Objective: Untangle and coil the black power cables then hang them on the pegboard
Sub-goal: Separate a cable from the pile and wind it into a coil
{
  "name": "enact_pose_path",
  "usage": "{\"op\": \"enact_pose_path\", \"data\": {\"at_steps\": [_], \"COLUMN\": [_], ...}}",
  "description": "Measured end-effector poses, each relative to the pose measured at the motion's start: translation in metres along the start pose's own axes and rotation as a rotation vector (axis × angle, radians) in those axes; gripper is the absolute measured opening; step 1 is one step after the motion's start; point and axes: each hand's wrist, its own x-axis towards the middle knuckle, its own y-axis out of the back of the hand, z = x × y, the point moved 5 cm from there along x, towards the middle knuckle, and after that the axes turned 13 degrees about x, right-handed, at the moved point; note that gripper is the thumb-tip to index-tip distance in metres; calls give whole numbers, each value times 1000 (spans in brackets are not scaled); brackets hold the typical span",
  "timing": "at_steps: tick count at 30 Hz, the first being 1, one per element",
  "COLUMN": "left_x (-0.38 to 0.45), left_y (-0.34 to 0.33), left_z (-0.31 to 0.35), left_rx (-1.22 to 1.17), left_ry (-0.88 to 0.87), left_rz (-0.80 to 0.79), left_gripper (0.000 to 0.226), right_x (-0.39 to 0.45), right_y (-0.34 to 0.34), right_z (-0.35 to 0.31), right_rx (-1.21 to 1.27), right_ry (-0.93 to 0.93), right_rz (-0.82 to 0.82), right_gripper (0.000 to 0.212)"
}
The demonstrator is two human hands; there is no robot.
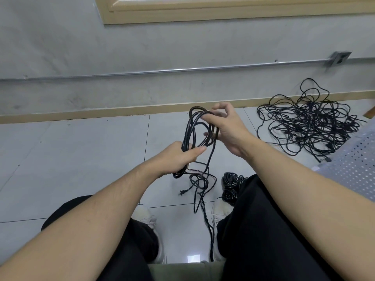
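A black power cable [191,130] is partly wound into upright loops between my hands. My left hand [178,157] grips the bottom of the loops in a fist. My right hand [225,126] pinches the top of the loops with thumb and fingers. The loose tail of this cable hangs down to the floor, its plug [182,192] lying between my feet. A large tangled heap of black cables [308,122] lies on the floor at the right, by the wall. A coiled black bundle [231,185] rests beside my right knee.
I am seated, black trousers and white shoes [219,211] below. A perforated light panel [353,165] sits at the right edge. Grey wall with a metal conduit [162,72] and a wooden skirting board ahead. The floor is pale tile.
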Motion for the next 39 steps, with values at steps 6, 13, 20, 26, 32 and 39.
{"op": "enact_pose_path", "data": {"at_steps": [6, 13, 20, 26, 32, 39], "left_x": [-6, -13, -11, -8, -10, -17], "left_y": [5, 16, 13, -3, -9, -19], "left_z": [3, -9, -10, 2, 14, 21], "left_rx": [69, 87, -313, -199, -178, -587], "left_ry": [-33, 53, 45, 51, -22, -11], "left_rz": [-18, -68, -272, -143, -70, -126], "left_gripper": [45, 44, 38, 35, 53, 43], "right_x": [-5, -10, -11, -5, -9, 6], "right_y": [8, 14, -4, -14, -36, -42], "right_z": [16, -1, -13, -9, -10, 4], "right_rx": [-289, -373, 46, 111, 599, 719], "right_ry": [-347, -217, -58, -12, -109, -212], "right_rz": [-124, -220, -255, -50, -110, 80], "right_gripper": [53, 33, 29, 19, 38, 37]}}
